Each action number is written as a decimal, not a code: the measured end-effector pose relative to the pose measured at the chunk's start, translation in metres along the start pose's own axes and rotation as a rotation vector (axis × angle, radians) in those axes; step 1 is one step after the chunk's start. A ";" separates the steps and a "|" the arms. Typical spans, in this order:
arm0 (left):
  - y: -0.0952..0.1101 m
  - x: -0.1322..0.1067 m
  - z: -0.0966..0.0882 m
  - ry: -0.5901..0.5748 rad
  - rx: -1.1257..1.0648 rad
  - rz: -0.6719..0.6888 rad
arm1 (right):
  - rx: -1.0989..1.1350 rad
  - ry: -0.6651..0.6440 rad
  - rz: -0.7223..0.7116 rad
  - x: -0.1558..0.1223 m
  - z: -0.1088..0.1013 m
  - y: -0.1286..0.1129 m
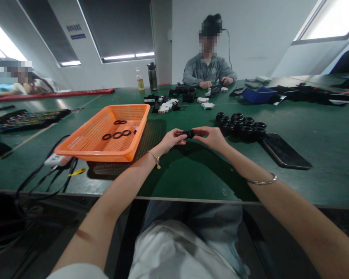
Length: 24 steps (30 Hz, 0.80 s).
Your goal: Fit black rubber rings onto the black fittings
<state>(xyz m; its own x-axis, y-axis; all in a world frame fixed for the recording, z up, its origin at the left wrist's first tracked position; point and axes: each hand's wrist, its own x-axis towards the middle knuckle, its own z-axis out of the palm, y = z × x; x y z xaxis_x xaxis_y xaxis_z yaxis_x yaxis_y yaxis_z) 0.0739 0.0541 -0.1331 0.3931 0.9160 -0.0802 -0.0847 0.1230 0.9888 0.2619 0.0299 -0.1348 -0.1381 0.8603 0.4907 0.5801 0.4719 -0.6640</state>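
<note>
Between my two hands is a small black ring-shaped part (188, 134), held just above the green table. My left hand (174, 140) pinches its left side, and my right hand (211, 137) grips the right side with thumb and fingers. The fingers cover much of the part, so its exact kind does not show. Right of my right hand sits a cluster of black round hollow parts (246, 131). An orange plastic basket (101, 152) stands left of my left hand, with several black rings (118, 135) lying inside.
A black phone (286, 151) lies right of the round parts. Cables and a power strip (57, 159) are by the basket's near left corner. White and black pieces (168, 105) lie farther back, near a bottle (152, 76). Across the table sits a person (208, 69); a blue box (258, 95) is at right.
</note>
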 end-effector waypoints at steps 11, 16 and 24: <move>0.002 -0.002 0.001 0.013 0.011 -0.006 | -0.023 -0.003 0.047 -0.001 0.001 -0.005; 0.000 0.001 -0.001 -0.013 -0.013 0.008 | 0.019 0.003 0.049 -0.001 0.000 -0.007; 0.000 0.002 0.000 -0.026 -0.002 0.003 | 0.014 -0.022 0.020 0.001 -0.001 0.004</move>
<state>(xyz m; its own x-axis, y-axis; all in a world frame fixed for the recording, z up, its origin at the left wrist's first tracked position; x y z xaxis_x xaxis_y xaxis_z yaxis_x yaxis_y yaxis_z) 0.0749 0.0556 -0.1336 0.4165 0.9061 -0.0740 -0.0880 0.1212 0.9887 0.2647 0.0322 -0.1363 -0.1444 0.8737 0.4646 0.5717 0.4569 -0.6815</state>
